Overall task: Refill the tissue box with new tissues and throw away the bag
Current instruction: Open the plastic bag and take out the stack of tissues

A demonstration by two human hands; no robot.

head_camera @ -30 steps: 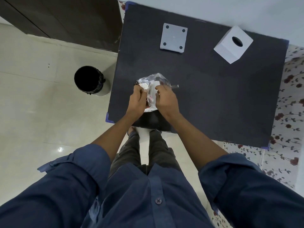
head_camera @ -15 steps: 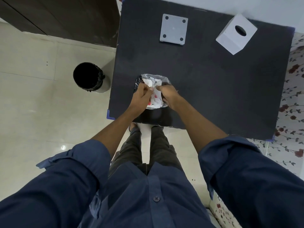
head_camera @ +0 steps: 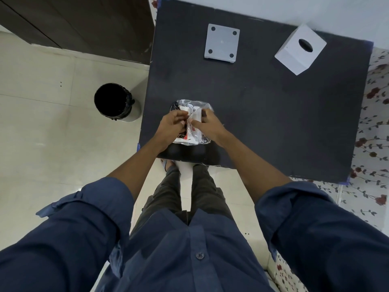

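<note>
Both hands pinched a clear tissue bag [head_camera: 192, 125] at the near edge of the black table [head_camera: 263, 114].

The fingers hid the middle of the pack, so any tear in the plastic could not be made out; its print was blurred to red and black marks on white. The left hand [head_camera: 171, 125] and right hand [head_camera: 208, 126] each had fingers closed on the crinkled wrap. The white tissue box [head_camera: 300, 52] stood tilted at the far right corner, its base plate [head_camera: 222, 44] lying apart from it, and a black bin [head_camera: 114, 102] stood on the floor left of the table.
</note>
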